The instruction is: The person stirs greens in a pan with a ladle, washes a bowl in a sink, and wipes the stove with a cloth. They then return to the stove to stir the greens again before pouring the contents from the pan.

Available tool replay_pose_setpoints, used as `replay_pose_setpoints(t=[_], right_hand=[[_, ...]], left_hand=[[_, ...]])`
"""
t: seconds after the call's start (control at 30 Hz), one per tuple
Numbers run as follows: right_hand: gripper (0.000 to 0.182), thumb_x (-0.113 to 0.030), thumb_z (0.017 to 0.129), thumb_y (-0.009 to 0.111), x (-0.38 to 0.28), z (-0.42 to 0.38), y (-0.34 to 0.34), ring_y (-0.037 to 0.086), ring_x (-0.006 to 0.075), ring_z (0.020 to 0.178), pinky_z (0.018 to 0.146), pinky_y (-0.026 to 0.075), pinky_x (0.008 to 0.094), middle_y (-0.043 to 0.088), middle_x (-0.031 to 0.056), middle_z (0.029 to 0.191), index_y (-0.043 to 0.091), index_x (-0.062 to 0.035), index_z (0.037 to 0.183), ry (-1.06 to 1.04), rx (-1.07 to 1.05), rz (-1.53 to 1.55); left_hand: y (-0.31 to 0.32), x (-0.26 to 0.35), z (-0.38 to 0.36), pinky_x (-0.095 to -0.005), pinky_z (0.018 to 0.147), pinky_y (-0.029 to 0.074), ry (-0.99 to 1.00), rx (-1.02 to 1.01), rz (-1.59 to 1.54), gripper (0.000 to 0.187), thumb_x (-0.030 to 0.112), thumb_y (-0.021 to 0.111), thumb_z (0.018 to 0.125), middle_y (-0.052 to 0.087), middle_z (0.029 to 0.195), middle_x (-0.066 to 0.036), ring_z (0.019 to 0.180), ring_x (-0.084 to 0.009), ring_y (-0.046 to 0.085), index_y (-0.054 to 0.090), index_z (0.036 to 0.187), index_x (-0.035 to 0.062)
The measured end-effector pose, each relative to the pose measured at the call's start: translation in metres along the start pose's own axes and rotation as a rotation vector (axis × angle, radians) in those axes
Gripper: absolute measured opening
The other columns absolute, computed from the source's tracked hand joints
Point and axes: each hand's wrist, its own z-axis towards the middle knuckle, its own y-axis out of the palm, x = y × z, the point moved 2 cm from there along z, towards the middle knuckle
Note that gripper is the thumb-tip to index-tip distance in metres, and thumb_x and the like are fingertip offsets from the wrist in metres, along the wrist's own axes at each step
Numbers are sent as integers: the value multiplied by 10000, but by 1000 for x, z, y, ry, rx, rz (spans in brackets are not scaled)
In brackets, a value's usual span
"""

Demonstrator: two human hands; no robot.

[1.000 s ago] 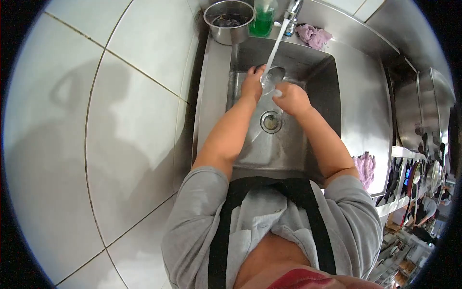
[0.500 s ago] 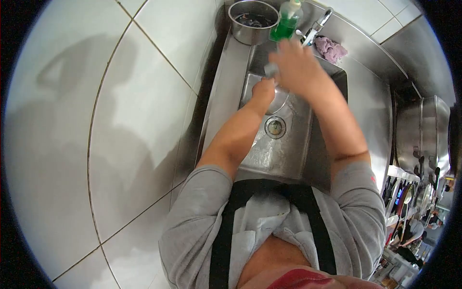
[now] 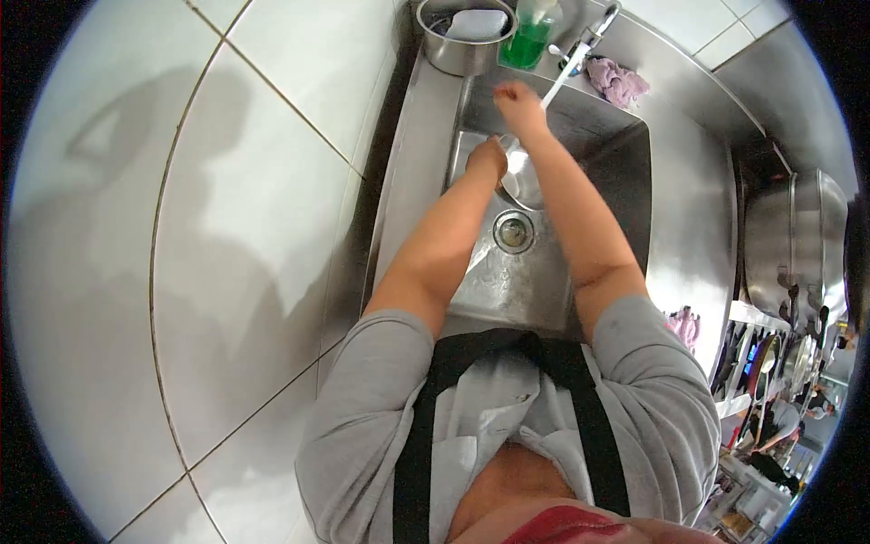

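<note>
Inside the steel sink [image 3: 616, 195], my left hand [image 3: 488, 160] grips the edge of a shiny metal bowl [image 3: 523, 181], which is tilted. Just above the bowl is my right hand [image 3: 519, 102], its fingers curled in; what they hold, if anything, is hidden. Water [image 3: 564, 82] streams from the faucet [image 3: 601, 24] close beside my right hand. At the back left stands a steel pot [image 3: 462, 56] with a pale block-like item [image 3: 478, 24] in it.
A bottle of green liquid [image 3: 526, 45] stands by the faucet, with a crumpled pink cloth [image 3: 616, 82] to its right. Large pots [image 3: 788, 245] and a rack are at the right. A tiled wall [image 3: 263, 181] borders the left. A person [image 3: 781, 422] is far off at the lower right.
My right hand has moved left and closed up. The pale item now lies in the pot. Water now runs in a thick stream, and more of the bowl shows.
</note>
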Motion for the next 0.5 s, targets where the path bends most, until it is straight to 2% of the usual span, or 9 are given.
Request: replay_pose_setpoints(t=[0.03, 0.07, 0.13, 0.17, 0.2, 0.27, 0.3, 0.43, 0.5], right_hand=[[148, -95, 771, 576, 30, -9, 2, 591, 201, 668, 594, 486, 331, 601, 97, 736, 608, 0, 879, 251, -38, 120], [148, -95, 771, 576, 34, -15, -1, 591, 201, 668, 594, 486, 331, 601, 97, 736, 608, 0, 879, 257, -31, 128], [125, -7, 749, 513, 40, -38, -5, 560, 204, 613, 539, 472, 319, 552, 86, 704, 587, -5, 849, 655, -43, 571], [156, 46, 726, 474, 36, -41, -10, 550, 220, 591, 531, 469, 328, 541, 103, 712, 562, -17, 839, 666, -58, 745], [156, 46, 726, 474, 34, -41, -16, 550, 220, 591, 531, 469, 328, 541, 103, 712, 562, -17, 839, 673, -47, 751], [159, 62, 722, 472, 23, -35, -25, 549, 223, 597, 530, 470, 333, 547, 110, 740, 543, -18, 840, 607, -196, 825], [137, 35, 758, 446, 18, -33, -27, 524, 203, 544, 491, 458, 344, 532, 76, 670, 554, -32, 808, 578, -116, 793], [140, 30, 765, 458, -4, -32, -31, 540, 201, 552, 516, 478, 332, 547, 77, 666, 576, -20, 821, 462, -73, 882], [142, 16, 773, 483, -15, -35, -28, 569, 200, 597, 557, 507, 323, 577, 83, 716, 600, -5, 851, 458, -493, 566]], left_hand=[[-20, 13, -23, -421, 868, 468, -112, -38, -105, 308, 125, 431, 872, 590, 1117, -204, 1050, -359, 565, 517, 1149, 24], [-18, 10, -22, -421, 868, 468, -111, -42, -93, 308, 125, 431, 872, 590, 1117, -204, 1050, -359, 565, 517, 1149, 24], [-11, 5, -13, -421, 881, 458, -20, 113, -55, 311, 127, 467, 852, 586, 1123, -203, 1057, -361, 559, 535, 1138, 22], [-6, 2, -6, -422, 890, 454, -46, 115, -54, 329, 117, 463, 847, 583, 1128, -206, 1059, -356, 559, 533, 1160, 45], [-5, 1, -5, -422, 890, 454, -42, 105, -46, 329, 117, 463, 847, 583, 1128, -206, 1059, -356, 559, 533, 1160, 45], [-8, -4, -2, -426, 895, 449, -27, 106, -228, 327, 114, 446, 848, 579, 1133, -211, 1061, -354, 559, 542, 1157, 66], [-12, -2, -5, -425, 889, 452, 57, 188, -96, 324, 109, 463, 842, 584, 1126, -206, 1056, -351, 561, 552, 1152, 79], [-12, -4, -5, -421, 874, 454, 58, 275, -187, 305, 115, 477, 842, 595, 1102, -207, 1055, -360, 557, 577, 1126, 70], [2, -14, 9, -410, 857, 457, 265, 464, -565, 299, 122, 490, 836, 609, 1061, -211, 1029, -370, 566, 602, 1112, 92]])
